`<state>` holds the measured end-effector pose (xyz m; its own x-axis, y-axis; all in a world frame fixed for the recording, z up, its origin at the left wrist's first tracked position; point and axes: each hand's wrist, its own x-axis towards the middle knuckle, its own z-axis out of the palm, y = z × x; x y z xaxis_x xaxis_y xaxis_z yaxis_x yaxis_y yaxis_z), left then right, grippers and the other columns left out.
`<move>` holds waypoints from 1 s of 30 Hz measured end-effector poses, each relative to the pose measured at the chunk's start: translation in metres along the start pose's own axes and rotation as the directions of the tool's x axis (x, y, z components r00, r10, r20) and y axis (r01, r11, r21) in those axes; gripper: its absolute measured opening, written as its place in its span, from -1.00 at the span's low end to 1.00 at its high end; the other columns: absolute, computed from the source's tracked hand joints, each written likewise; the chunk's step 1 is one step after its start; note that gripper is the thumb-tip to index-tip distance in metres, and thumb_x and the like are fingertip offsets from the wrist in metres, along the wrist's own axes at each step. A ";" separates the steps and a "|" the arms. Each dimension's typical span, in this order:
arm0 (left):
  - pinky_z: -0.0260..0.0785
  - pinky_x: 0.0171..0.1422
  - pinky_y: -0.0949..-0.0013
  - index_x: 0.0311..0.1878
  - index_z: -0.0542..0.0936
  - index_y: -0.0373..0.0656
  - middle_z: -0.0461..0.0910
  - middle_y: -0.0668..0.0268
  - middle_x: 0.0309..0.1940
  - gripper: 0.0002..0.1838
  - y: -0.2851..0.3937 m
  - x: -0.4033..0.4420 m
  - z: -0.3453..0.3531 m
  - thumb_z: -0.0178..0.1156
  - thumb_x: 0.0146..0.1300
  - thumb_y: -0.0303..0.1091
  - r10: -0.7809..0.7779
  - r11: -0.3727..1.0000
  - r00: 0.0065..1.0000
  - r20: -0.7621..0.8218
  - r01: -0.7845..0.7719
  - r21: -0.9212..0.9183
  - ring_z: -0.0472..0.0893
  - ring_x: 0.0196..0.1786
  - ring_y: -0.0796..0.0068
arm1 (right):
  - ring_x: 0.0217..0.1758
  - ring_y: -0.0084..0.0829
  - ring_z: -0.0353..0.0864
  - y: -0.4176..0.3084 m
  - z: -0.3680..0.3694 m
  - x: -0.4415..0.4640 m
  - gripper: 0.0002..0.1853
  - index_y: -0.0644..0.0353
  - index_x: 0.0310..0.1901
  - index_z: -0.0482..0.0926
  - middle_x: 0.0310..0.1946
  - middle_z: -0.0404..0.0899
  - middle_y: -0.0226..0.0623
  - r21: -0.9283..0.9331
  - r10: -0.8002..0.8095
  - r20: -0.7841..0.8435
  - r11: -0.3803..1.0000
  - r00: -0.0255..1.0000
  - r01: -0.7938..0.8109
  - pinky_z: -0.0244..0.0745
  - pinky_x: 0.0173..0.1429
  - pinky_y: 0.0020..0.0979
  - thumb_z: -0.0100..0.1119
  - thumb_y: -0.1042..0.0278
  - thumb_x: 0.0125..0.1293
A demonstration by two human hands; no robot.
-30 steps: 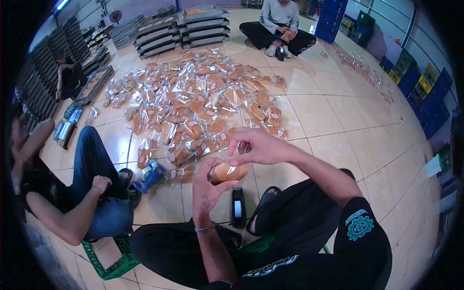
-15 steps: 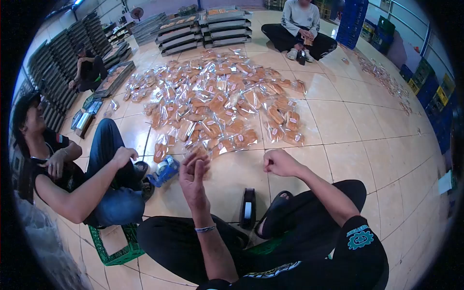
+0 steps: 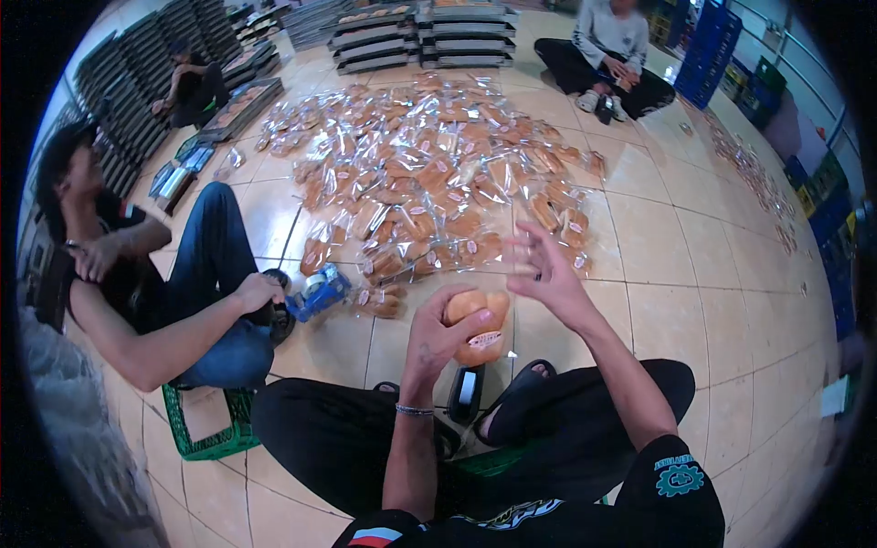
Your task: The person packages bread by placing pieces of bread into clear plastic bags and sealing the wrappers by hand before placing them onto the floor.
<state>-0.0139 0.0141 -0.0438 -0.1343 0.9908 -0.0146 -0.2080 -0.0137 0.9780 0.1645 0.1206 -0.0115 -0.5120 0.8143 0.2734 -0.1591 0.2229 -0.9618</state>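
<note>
My left hand (image 3: 434, 336) grips a bread roll pack (image 3: 479, 315) in clear wrapping, the thumb pressed on its front above a white and red label. To the right and a little higher, my right hand (image 3: 553, 279) has its fingers spread and holds nothing. Just below the bread, a black tape dispenser (image 3: 467, 391) stands on the floor between my feet. Beyond both hands spreads a large pile of bagged bread (image 3: 420, 183). One more bread bag (image 3: 380, 301) lies at its near edge, left of my left hand.
A blue tape dispenser (image 3: 318, 294) stands at left, beside a seated person (image 3: 119, 256). Beneath that person's arm is a green crate (image 3: 206, 443). Another person (image 3: 612, 64) sits beyond the pile. Stacked trays (image 3: 466, 46) and blue crates (image 3: 711, 55) stand behind.
My left hand, earlier raised near the pile's front edge, now grips a bread pack above the black dispenser. My right hand has gone from curled to spread and risen slightly. The view has shifted.
</note>
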 end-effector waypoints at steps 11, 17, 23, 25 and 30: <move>0.51 0.08 0.49 0.36 0.39 -0.30 0.62 0.20 0.05 -0.43 0.003 0.005 0.021 0.30 0.31 -0.52 0.214 0.946 0.887 -0.409 -0.293 -0.141 0.63 0.03 0.52 | 0.08 -0.48 0.64 0.012 0.044 -0.020 -0.30 0.22 0.30 0.41 0.03 0.63 -0.28 0.019 0.227 0.080 0.973 0.971 -0.229 0.57 0.14 -0.41 0.53 0.32 0.16; 0.54 0.15 0.44 0.49 0.23 -0.27 0.57 0.15 0.19 -0.27 0.022 -0.002 0.025 0.26 0.27 -0.67 0.106 0.976 0.879 -0.466 -0.181 -0.120 0.62 0.11 0.48 | 0.10 -0.37 0.66 0.005 0.053 -0.024 -0.19 0.15 0.52 0.12 0.22 0.52 -0.09 -0.052 0.092 -0.122 0.994 0.988 -0.099 0.56 0.14 -0.38 0.35 0.36 0.33; 0.51 0.20 0.42 0.47 0.31 -0.28 0.55 0.17 0.22 -0.31 0.009 0.005 0.023 0.27 0.28 -0.64 0.397 0.899 0.769 -0.501 -0.435 0.044 0.61 0.11 0.50 | 0.21 -0.36 0.56 0.005 0.054 -0.023 -0.27 0.14 0.51 0.22 0.18 0.50 -0.12 -0.421 -0.178 -0.047 0.896 0.983 0.143 0.48 0.19 -0.39 0.30 0.32 0.36; 0.50 0.22 0.43 0.42 0.37 -0.29 0.53 0.17 0.25 -0.37 0.014 0.001 0.024 0.27 0.28 -0.63 0.362 0.913 0.813 -0.456 -0.409 -0.005 0.59 0.15 0.51 | 0.20 -0.37 0.54 -0.002 0.054 -0.023 -0.33 0.16 0.46 0.29 0.15 0.51 -0.14 -0.368 -0.133 -0.063 0.924 0.989 0.101 0.45 0.21 -0.40 0.29 0.31 0.37; 0.45 0.26 0.43 0.27 0.54 -0.33 0.49 0.14 0.29 -0.54 0.005 -0.001 0.011 0.28 0.29 -0.59 0.320 0.936 0.906 -0.276 -0.348 -0.058 0.54 0.22 0.47 | 0.11 -0.40 0.53 0.003 0.050 -0.021 -0.47 0.19 0.36 0.45 0.07 0.52 -0.22 -0.294 -0.182 -0.070 0.943 0.981 0.154 0.39 0.22 -0.45 0.27 0.30 0.39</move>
<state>-0.0035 0.0144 -0.0369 -0.4554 0.8567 0.2421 -0.2040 -0.3651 0.9084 0.1326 0.0779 -0.0192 -0.4137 0.7957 0.4424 0.0195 0.4936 -0.8695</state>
